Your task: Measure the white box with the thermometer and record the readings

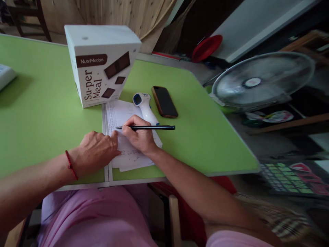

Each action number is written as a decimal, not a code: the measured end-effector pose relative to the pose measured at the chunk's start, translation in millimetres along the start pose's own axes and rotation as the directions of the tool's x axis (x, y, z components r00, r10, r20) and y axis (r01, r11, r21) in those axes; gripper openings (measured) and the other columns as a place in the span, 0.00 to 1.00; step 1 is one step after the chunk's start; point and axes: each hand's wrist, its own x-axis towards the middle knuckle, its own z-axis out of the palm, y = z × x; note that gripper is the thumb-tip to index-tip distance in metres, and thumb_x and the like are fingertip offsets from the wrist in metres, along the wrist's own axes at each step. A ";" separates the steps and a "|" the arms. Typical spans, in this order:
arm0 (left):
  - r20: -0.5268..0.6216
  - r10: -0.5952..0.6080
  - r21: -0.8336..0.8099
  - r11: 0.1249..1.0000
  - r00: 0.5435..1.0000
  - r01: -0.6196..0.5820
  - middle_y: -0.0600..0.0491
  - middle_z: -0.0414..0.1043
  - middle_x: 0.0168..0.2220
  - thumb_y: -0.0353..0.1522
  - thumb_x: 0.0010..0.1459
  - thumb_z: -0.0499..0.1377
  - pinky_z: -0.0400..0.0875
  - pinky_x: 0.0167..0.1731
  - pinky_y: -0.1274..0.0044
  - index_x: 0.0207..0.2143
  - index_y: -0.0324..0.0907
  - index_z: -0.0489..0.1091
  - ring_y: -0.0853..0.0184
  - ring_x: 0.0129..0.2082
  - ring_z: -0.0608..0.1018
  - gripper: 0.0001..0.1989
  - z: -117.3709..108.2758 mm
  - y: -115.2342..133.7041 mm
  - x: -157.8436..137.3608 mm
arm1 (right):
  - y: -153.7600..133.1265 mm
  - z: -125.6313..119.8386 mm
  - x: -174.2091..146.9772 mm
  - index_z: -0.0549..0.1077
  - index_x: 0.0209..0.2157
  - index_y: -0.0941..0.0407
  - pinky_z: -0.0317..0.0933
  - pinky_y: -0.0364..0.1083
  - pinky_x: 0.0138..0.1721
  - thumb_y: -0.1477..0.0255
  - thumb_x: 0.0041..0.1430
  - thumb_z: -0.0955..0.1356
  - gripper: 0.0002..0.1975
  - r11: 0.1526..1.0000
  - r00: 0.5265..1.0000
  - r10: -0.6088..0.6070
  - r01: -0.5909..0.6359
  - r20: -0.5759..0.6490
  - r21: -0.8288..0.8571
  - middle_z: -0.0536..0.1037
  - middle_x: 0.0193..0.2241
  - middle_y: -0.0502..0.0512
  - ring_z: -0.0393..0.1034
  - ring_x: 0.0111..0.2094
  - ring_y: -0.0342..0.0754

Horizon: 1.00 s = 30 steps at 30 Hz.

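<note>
My right hand (140, 135) grips a black pen (160, 127), its tip on a sheet of paper (133, 161) with handwritten rows. At the paper's left edge rests my left hand (96, 149), back up, thumb and index finger apart, other fingers partly hidden; it holds nothing that I can see. A white infrared thermometer (147, 111) with a blue-rimmed screen lies on the paper's upper right, just beyond my right hand. Right of it is a dark phone (165, 102) in a brown case. Behind the paper stands a white "Super Meal" box (102, 68).
The green table (200, 137) has a metal-edged seam running beside the paper. A white object (5, 76) sits at the far left. Beyond the right edge stand a fan (262, 80) and a red round thing (207, 48). A wooden chair (29, 17) is at the back left.
</note>
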 end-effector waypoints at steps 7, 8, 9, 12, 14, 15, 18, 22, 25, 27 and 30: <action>-0.006 -0.001 -0.006 1.000 1.000 0.001 0.46 0.73 0.24 0.40 0.65 0.51 0.67 0.23 0.72 0.52 0.28 0.61 0.53 0.28 0.80 0.23 -0.3 -1.1 -0.3 | 0.7 -0.4 0.5 0.65 0.20 0.54 0.58 0.42 0.23 0.74 0.47 0.64 0.05 1.000 0.999 -0.009 0.010 -0.045 0.010 0.69 0.17 0.45 0.60 0.20 0.40; -0.008 0.001 -0.011 1.000 1.000 -0.001 0.45 0.73 0.24 0.40 0.65 0.51 0.67 0.23 0.72 0.52 0.28 0.61 0.53 0.28 0.80 0.23 -0.4 -1.3 -0.1 | 0.9 -0.4 0.6 0.65 0.20 0.54 0.58 0.42 0.23 0.74 0.47 0.64 0.05 1.000 0.999 -0.008 0.009 -0.047 0.008 0.69 0.17 0.45 0.60 0.20 0.40; -0.006 0.001 -0.016 1.000 1.000 -0.001 0.45 0.73 0.24 0.40 0.65 0.51 0.68 0.23 0.72 0.52 0.28 0.61 0.53 0.28 0.80 0.23 -0.5 -1.5 0.0 | 1.0 -0.3 0.7 0.65 0.20 0.54 0.58 0.42 0.23 0.74 0.47 0.64 0.05 1.000 0.999 -0.005 0.006 -0.046 0.006 0.69 0.17 0.45 0.60 0.20 0.40; -0.005 -0.001 -0.027 1.000 1.000 0.000 0.45 0.73 0.23 0.40 0.65 0.51 0.67 0.23 0.71 0.52 0.27 0.61 0.52 0.27 0.79 0.24 -0.8 -1.6 0.2 | 1.0 0.1 1.0 0.64 0.20 0.54 0.58 0.42 0.24 0.73 0.48 0.64 0.06 1.000 1.000 0.001 -0.001 -0.030 0.002 0.69 0.17 0.45 0.60 0.20 0.40; -0.007 0.000 -0.027 1.000 1.000 0.000 0.45 0.73 0.24 0.40 0.64 0.51 0.67 0.23 0.71 0.53 0.26 0.60 0.52 0.27 0.79 0.25 -0.9 -1.4 0.2 | 0.5 0.3 1.1 0.64 0.20 0.54 0.57 0.42 0.23 0.73 0.48 0.64 0.06 1.000 1.000 -0.001 0.001 -0.022 0.001 0.68 0.17 0.45 0.59 0.20 0.40; -0.005 0.001 -0.026 1.000 1.000 -0.001 0.45 0.74 0.24 0.40 0.65 0.51 0.67 0.22 0.71 0.53 0.26 0.60 0.52 0.27 0.79 0.25 -0.9 -1.3 0.2 | 0.2 0.4 1.2 0.64 0.20 0.54 0.57 0.42 0.23 0.73 0.47 0.64 0.06 1.000 1.000 -0.003 0.003 -0.018 -0.001 0.68 0.17 0.45 0.59 0.20 0.40; 0.005 -0.002 -0.021 1.000 1.000 0.002 0.45 0.74 0.24 0.40 0.65 0.50 0.66 0.22 0.72 0.53 0.27 0.60 0.52 0.28 0.79 0.24 -0.1 -1.1 0.1 | -0.3 0.3 1.4 0.63 0.20 0.53 0.57 0.42 0.23 0.73 0.47 0.64 0.06 1.000 1.000 -0.004 0.004 -0.015 -0.009 0.68 0.16 0.44 0.58 0.20 0.40; -0.022 -0.002 -0.013 1.000 1.000 0.001 0.46 0.73 0.23 0.40 0.65 0.50 0.66 0.22 0.72 0.52 0.27 0.61 0.52 0.27 0.79 0.24 1.8 -1.2 0.6 | -0.3 -0.3 1.3 0.63 0.19 0.53 0.57 0.42 0.23 0.73 0.48 0.64 0.06 1.000 1.000 -0.014 0.013 -0.013 -0.011 0.68 0.16 0.45 0.59 0.20 0.40; -0.021 -0.010 -0.018 1.000 1.000 0.009 0.47 0.73 0.23 0.40 0.64 0.51 0.65 0.21 0.72 0.51 0.28 0.62 0.52 0.26 0.79 0.23 0.9 -1.1 1.1 | -0.3 -0.8 1.0 0.63 0.19 0.53 0.56 0.42 0.22 0.73 0.47 0.64 0.07 1.000 1.000 -0.021 0.021 -0.010 -0.003 0.68 0.16 0.44 0.59 0.19 0.40; -0.007 -0.007 -0.024 1.000 1.000 0.007 0.46 0.73 0.24 0.39 0.65 0.50 0.65 0.21 0.71 0.51 0.28 0.62 0.52 0.26 0.79 0.22 -0.7 -1.1 1.0 | -0.3 -1.1 1.0 0.63 0.19 0.54 0.56 0.42 0.22 0.74 0.47 0.64 0.07 1.000 1.000 -0.019 0.020 -0.006 0.009 0.68 0.16 0.45 0.59 0.19 0.40; 0.001 -0.005 -0.025 1.000 1.000 0.005 0.46 0.73 0.24 0.39 0.65 0.50 0.66 0.22 0.71 0.51 0.28 0.62 0.52 0.27 0.79 0.22 -2.1 -1.2 0.4 | 0.2 -1.6 1.6 0.65 0.19 0.54 0.57 0.42 0.23 0.74 0.47 0.65 0.06 1.000 0.999 -0.004 0.005 -0.038 0.023 0.69 0.16 0.45 0.61 0.20 0.40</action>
